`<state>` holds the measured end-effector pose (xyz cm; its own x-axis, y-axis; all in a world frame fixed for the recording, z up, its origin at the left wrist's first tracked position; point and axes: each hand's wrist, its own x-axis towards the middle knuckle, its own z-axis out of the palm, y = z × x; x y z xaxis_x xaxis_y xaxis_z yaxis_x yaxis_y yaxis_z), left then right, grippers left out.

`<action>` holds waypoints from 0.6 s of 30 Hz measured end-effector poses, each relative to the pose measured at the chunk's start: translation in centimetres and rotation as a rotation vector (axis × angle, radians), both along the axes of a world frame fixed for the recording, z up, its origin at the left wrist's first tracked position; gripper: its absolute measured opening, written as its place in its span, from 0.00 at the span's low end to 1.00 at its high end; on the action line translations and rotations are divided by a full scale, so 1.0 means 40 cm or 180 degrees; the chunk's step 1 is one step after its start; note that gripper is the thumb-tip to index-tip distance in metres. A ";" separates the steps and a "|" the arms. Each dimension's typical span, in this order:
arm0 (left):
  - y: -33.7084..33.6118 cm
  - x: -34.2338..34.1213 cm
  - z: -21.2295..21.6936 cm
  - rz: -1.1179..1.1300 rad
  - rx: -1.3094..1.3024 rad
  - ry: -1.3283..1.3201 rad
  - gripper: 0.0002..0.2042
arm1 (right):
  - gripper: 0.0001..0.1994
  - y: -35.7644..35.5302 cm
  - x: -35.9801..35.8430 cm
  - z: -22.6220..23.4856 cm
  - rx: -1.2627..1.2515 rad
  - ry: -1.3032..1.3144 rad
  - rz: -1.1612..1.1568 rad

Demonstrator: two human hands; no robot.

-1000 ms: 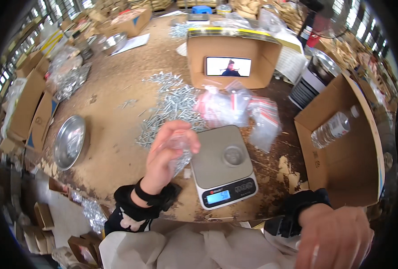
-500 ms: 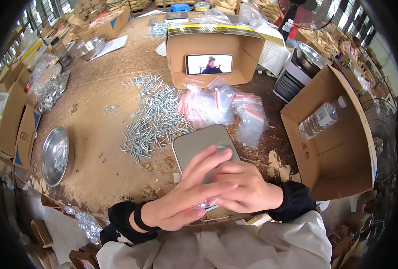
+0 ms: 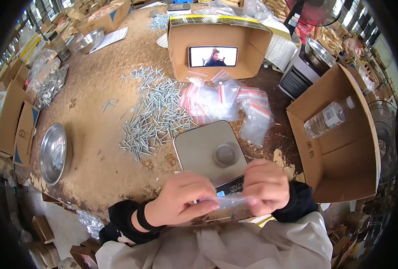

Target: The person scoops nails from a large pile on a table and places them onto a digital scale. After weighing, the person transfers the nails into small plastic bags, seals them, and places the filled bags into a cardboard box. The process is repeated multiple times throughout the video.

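In front of my body, my left hand (image 3: 184, 197) and my right hand (image 3: 267, 187) are closed on opposite ends of a small clear plastic bag (image 3: 231, 201), stretched between them. What is in the bag is too blurred to make out. Just beyond it lies a flat kitchen scale (image 3: 198, 144) with a small lit display, bearing a small round grey cup (image 3: 226, 155). Left of the scale spreads a heap of silver screws (image 3: 156, 116). Behind the scale, red-striped zip bags (image 3: 221, 101) lie in overlapping piles, some with small white pieces inside.
A cardboard box (image 3: 252, 54) on its side holds a phone (image 3: 212, 57) at the back. On the right, another open box (image 3: 342, 166) contains a plastic bottle (image 3: 326, 119). A steel bowl (image 3: 54, 154) stands at the left edge. A fan (image 3: 313, 11) is far right.
My hands have moved apart, from overlapping above the scale to either side of the bag, now pulled out between them. The cup and display on the scale have come into clear sight.
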<state>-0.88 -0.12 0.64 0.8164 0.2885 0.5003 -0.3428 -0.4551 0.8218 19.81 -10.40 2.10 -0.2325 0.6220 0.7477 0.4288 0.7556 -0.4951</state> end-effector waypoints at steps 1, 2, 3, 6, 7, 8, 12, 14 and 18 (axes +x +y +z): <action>-0.004 -0.004 -0.002 0.0165 -0.0123 -0.0040 0.04 | 0.02 0.001 0.005 -0.002 0.0024 0.0136 -0.0009; -0.007 -0.002 -0.003 0.0312 -0.0245 -0.0088 0.04 | 0.02 0.002 0.009 -0.002 0.0050 0.0263 -0.0036; -0.011 0.000 -0.004 0.0461 -0.0365 -0.0137 0.04 | 0.03 0.000 0.009 0.000 -0.0109 0.0305 0.0001; -0.017 0.004 -0.004 0.0609 -0.0413 -0.0145 0.04 | 0.04 0.009 -0.008 -0.004 -0.0193 0.0314 -0.0013; -0.014 0.002 -0.004 0.0569 -0.0185 -0.0152 0.04 | 0.04 0.008 -0.012 -0.004 -0.0233 0.0285 0.0009; -0.007 -0.001 -0.005 0.0522 0.0040 -0.0161 0.04 | 0.04 0.006 -0.013 -0.004 -0.0279 0.0258 0.0014; 0.004 0.008 -0.006 0.0492 0.1037 -0.0307 0.06 | 0.06 0.006 -0.026 0.001 -0.0507 0.0068 0.0005; -0.008 0.016 -0.007 0.0413 0.1189 -0.0314 0.07 | 0.06 0.006 -0.035 -0.002 -0.0570 -0.0013 0.0005; -0.017 0.014 -0.003 0.0402 0.1257 -0.0301 0.07 | 0.06 0.002 -0.041 -0.005 -0.0563 -0.0102 0.0054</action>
